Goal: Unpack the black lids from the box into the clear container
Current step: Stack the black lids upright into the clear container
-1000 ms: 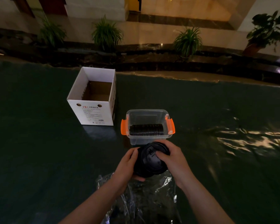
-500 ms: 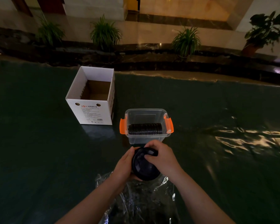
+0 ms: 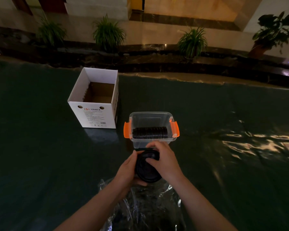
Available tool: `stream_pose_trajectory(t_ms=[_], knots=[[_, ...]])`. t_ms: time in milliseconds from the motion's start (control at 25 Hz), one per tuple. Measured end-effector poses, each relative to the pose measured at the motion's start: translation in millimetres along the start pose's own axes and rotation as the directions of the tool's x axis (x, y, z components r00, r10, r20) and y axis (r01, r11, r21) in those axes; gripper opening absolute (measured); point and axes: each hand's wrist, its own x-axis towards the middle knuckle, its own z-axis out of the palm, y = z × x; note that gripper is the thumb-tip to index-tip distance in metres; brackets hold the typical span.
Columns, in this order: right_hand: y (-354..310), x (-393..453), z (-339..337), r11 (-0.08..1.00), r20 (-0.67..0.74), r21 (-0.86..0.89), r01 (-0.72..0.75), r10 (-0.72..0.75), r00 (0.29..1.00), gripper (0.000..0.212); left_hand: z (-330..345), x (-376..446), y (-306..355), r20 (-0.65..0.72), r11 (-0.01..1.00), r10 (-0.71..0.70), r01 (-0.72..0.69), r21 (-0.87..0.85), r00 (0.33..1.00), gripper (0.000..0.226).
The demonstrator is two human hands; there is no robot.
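Box (image 3: 93,100), upper left, looks empty; a row of lids (image 3: 149,132) already stands in the clear container (image 3: 151,127) at centre. Below it, left hand (image 3: 126,170) and right hand (image 3: 163,161) both grasp a further stack of lids (image 3: 147,169), not yet placed.

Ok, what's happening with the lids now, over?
Both hands grip round black plastic lids. More lids in clear plastic container. Nothing blocks.
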Motion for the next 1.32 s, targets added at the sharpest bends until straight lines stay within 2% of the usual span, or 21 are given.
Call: stream_pose_trajectory(t_ms=[80,160,280,440,520,600,680,800,920,960,1040,1080,1160,1200,1240,1320], knots=[[1,1,3,0.995,0.059,0.090,-0.050,0.045,0.997,0.040,0,0,0,0.040,1.000,0.007,-0.008,0.020,0.999,0.032],[5,3,7,0.994,0.068,0.098,-0.054,0.048,0.997,0.035,0,2,-2,0.053,0.995,0.034,-0.039,0.092,0.998,0.027],[15,5,10,0.977,0.074,0.191,-0.092,0.079,0.994,0.027,-2,7,-3,0.025,0.991,0.063,-0.065,0.117,0.998,0.021],[23,8,9,0.921,0.120,0.342,-0.184,0.151,0.981,0.030,-8,14,-6,0.015,0.982,0.114,-0.115,0.147,0.993,0.019],[25,8,7,0.917,0.131,0.340,-0.207,0.172,0.976,0.032,-11,19,-9,0.005,0.940,0.229,-0.222,0.258,0.973,0.022],[27,7,5,0.929,0.107,0.329,-0.169,0.141,0.984,0.030,-14,27,-12,-0.003,0.857,0.354,-0.323,0.402,0.935,0.028],[28,7,4,0.932,0.048,0.343,-0.114,0.104,0.993,0.030,-14,33,-10,0.017,0.794,0.399,-0.355,0.493,0.917,0.031],[35,8,5,0.928,0.001,0.356,-0.107,0.114,0.993,0.034,-10,45,4,0.031,0.855,0.286,-0.270,0.442,0.958,0.021],[43,15,0,0.813,0.093,0.544,-0.207,0.186,0.978,0.028,-2,63,28,0.067,0.865,0.189,-0.198,0.461,0.980,0.022],[46,18,-5,0.849,0.040,0.502,-0.166,0.169,0.985,0.032,2,71,37,0.066,0.855,0.164,-0.175,0.488,0.984,0.024],[49,29,-18,0.990,-0.067,0.138,-0.003,0.013,0.998,0.047,13,89,52,0.062,0.869,0.111,-0.127,0.478,0.992,0.024],[49,36,-24,0.994,-0.044,-0.056,0.094,-0.096,0.994,0.054,20,97,61,0.063,0.890,0.076,-0.096,0.447,0.995,0.022],[52,52,-30,0.893,0.055,-0.386,0.231,-0.227,0.972,0.060,33,115,79,0.055,0.933,-0.013,-0.007,0.359,0.998,0.016],[55,58,-30,0.819,0.054,-0.512,0.258,-0.269,0.962,0.058,39,122,88,0.047,0.944,-0.070,0.051,0.326,0.996,0.015],[58,65,-32,0.764,0.033,-0.592,0.256,-0.294,0.955,0.052,45,128,97,0.041,0.947,-0.125,0.107,0.302,0.991,0.016],[66,84,-40,0.768,-0.055,-0.609,0.200,-0.292,0.955,0.039,53,146,110,0.046,0.956,-0.186,0.169,0.241,0.982,0.018]])
